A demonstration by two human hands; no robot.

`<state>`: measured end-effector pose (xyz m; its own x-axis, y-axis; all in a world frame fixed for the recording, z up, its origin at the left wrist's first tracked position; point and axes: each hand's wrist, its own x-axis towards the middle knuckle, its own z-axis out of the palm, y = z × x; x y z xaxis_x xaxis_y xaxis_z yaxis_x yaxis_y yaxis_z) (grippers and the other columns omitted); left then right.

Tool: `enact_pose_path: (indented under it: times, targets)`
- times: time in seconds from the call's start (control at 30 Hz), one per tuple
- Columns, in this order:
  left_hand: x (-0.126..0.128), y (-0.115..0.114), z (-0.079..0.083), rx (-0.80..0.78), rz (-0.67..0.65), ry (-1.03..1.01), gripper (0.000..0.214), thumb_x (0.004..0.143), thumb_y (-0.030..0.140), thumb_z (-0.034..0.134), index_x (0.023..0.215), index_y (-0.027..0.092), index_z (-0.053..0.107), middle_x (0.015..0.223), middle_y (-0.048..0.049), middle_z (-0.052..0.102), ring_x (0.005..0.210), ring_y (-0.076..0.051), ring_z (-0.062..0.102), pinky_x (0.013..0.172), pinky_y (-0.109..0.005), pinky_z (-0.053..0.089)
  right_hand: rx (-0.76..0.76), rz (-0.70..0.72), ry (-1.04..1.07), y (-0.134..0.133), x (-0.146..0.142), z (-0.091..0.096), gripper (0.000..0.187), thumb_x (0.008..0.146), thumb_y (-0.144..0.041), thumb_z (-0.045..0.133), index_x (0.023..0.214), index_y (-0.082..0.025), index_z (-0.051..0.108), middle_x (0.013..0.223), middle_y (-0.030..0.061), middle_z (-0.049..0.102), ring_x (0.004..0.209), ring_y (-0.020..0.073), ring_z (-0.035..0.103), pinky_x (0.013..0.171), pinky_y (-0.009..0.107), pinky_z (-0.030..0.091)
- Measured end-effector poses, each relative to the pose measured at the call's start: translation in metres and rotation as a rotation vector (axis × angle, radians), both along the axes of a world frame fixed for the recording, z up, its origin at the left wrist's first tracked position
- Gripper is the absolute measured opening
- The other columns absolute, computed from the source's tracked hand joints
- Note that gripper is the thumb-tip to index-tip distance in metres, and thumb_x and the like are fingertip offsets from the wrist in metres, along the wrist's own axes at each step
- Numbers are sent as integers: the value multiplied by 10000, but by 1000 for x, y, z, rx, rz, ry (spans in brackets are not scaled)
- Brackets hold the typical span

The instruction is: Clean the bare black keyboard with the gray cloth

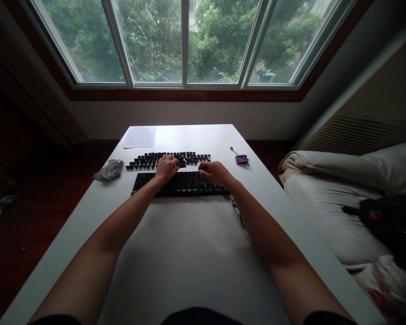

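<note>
A black keyboard (182, 188) lies across the white table. Loose black keycaps (150, 158) stand in rows just behind it. My left hand (167, 168) reaches over the keyboard's back edge, its thumb and forefinger closed at a dark keycap (182, 165) by the right end of the fingers. Over the right part of the keyboard, my right hand (214, 172) is curled with thumb and fingertips pressed together. Whatever may be between those fingertips is too small to make out. A dark cable (236, 205) runs from near the keyboard beneath my right forearm.
A grey crumpled cloth (108, 170) lies at the table's left edge, with a paper sheet (140, 136) behind it. To the right are a purple item (241, 159) and a small thin-handled tool (235, 150). A pale sofa (328, 198) stands beside the white table (176, 243).
</note>
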<state>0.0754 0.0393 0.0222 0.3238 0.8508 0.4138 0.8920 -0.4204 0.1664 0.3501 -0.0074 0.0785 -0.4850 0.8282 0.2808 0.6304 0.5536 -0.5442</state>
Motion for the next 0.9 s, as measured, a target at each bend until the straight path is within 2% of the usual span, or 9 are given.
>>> enact_pose_path:
  times: [0.13, 0.27, 0.67, 0.9]
  targets:
    - [6, 18, -5, -51, -2, 40, 132, 891, 311, 685, 997, 248, 731, 1157, -95, 641, 1153, -313, 508, 941, -442, 425, -1, 9, -9, 0, 1, -1, 144, 877, -307, 610, 904, -210, 712, 717, 1, 655, 628, 122, 530, 621, 256, 340]
    - [7, 26, -11, -79, 12, 79, 139, 881, 323, 693, 992, 250, 733, 1155, -98, 642, 1159, -313, 502, 957, -440, 421, -13, 9, -26, 2, 2, -4, 146, 882, -313, 614, 911, -214, 717, 719, 1, 654, 629, 120, 525, 622, 259, 336]
    - [7, 33, -11, -133, 16, 75, 145, 844, 311, 716, 974, 249, 727, 1128, -102, 647, 1165, -324, 496, 951, -441, 412, -50, 43, -26, 0, -3, -7, 151, 890, -317, 623, 924, -206, 720, 683, -11, 637, 602, 113, 509, 618, 255, 333]
    - [7, 32, -13, -110, 38, 78, 157, 834, 293, 708, 985, 248, 711, 1112, -97, 643, 1144, -315, 501, 940, -430, 419, -52, 49, -36, -2, -5, -5, 150, 892, -309, 631, 923, -194, 723, 661, -16, 638, 590, 109, 514, 623, 248, 332]
